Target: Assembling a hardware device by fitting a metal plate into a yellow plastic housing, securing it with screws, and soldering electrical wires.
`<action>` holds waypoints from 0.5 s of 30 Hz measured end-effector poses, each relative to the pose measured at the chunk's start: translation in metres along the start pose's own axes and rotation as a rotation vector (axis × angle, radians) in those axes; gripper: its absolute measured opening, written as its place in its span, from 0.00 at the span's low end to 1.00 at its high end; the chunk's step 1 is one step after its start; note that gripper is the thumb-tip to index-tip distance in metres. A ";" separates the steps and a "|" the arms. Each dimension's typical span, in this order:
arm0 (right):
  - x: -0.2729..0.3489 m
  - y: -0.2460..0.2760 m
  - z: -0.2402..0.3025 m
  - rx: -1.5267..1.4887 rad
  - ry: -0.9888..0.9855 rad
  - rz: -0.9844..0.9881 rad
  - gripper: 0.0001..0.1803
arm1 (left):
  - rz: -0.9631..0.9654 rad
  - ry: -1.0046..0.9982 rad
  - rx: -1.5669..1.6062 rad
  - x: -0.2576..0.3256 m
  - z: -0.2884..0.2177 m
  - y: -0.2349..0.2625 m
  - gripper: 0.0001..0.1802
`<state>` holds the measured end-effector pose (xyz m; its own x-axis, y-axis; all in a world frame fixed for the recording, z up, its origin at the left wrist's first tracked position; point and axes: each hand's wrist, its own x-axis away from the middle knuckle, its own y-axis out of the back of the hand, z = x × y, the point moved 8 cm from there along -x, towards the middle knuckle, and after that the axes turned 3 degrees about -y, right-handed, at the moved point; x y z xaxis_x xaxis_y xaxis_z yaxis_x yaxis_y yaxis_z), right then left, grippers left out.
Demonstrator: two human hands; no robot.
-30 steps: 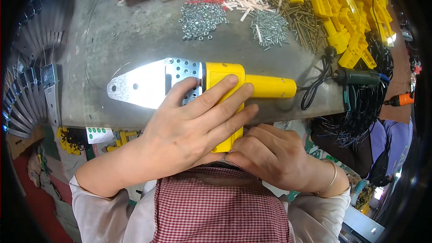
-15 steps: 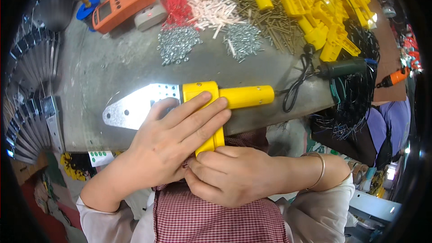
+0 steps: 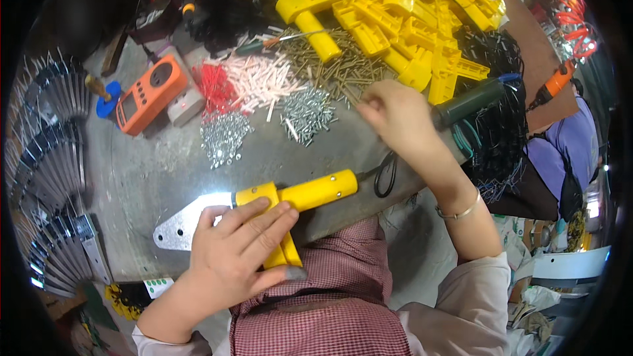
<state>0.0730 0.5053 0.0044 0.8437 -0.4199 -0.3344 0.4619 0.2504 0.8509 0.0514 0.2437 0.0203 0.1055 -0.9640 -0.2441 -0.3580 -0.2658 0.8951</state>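
Observation:
A pipe welding iron (image 3: 315,190) with a yellow plastic handle and housing lies at the front edge of the table. Its pointed, drilled metal plate (image 3: 179,232) faces left, and a dark cord leaves the handle's right end. My left hand (image 3: 234,244) grips the yellow housing, fingers across its top and thumb at the near end. Over the right side of a pile of long brass-coloured screws (image 3: 359,66) is my right hand (image 3: 395,115), its fingers pinched together. A thin brass-coloured piece shows by the fingertips, but I cannot tell whether they hold it.
Piles of silver screws (image 3: 308,115), small nuts (image 3: 224,137), white sleeves (image 3: 264,79) and red pieces (image 3: 216,89) lie beyond the iron. Yellow plastic shells (image 3: 402,13) are heaped at the back. An orange meter (image 3: 151,95) stands left; a dark green screwdriver (image 3: 468,102) lies right.
My right hand has left the near end of the yellow housing and reached up and right to the brass-coloured screws. My left hand stays on the iron. The view has shifted.

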 end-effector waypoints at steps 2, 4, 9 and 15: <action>-0.013 -0.020 -0.009 0.202 0.029 0.059 0.10 | -0.143 -0.063 -0.120 -0.014 -0.008 0.005 0.33; -0.026 -0.031 -0.005 0.222 0.005 0.134 0.11 | -0.171 -0.045 -0.110 -0.019 -0.007 -0.004 0.32; -0.040 -0.043 -0.017 0.144 -0.133 0.384 0.11 | -0.209 0.002 -0.099 -0.036 -0.006 -0.002 0.26; -0.033 -0.025 -0.023 0.014 -0.164 0.245 0.09 | -0.253 0.112 -0.039 -0.031 0.001 0.001 0.23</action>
<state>0.0395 0.5330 -0.0156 0.8735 -0.4842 -0.0498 0.2454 0.3497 0.9042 0.0466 0.2729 0.0278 0.2899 -0.8594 -0.4212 -0.2712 -0.4959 0.8250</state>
